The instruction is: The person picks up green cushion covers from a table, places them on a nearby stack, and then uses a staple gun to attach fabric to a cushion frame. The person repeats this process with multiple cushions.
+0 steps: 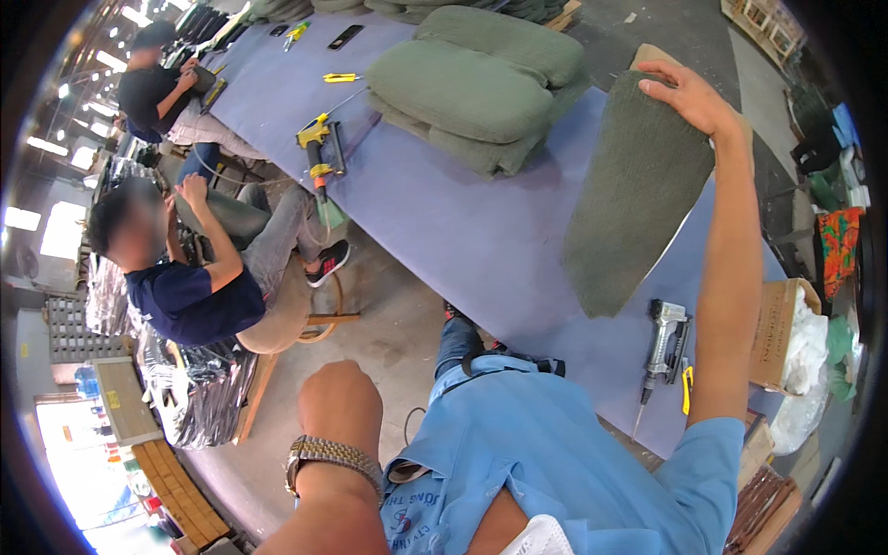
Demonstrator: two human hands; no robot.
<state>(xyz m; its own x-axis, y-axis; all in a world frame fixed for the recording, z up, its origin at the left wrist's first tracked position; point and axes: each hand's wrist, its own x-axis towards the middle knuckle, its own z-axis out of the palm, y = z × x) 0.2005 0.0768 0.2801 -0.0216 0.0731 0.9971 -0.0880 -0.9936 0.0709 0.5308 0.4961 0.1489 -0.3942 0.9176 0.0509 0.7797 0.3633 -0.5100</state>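
At the blue-topped table (pixel 444 231), your right hand (pixel 689 97) curved over a green panel's (pixel 634 185) far end, pinch unclear, your left hand (pixel 340 402) well apart, its grip hidden.

Dark green panel (pixel 638 185), blue-violet surface (pixel 444 222)
Cushions (pixel 476 79) dark green too — shirt (pixel 518 407) light blue, watch (pixel 335 452) gold and silver, air tool (pixel 315 148) yellow-black, cloth (pixel 840 250) orange patterned with green.

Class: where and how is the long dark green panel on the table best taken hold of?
Probably at both ends: right hand over the far end of the dark green panel, from the right; left hand at the near end, from the left. It is long and tapers toward the near end, so one hand alone might let it sag.
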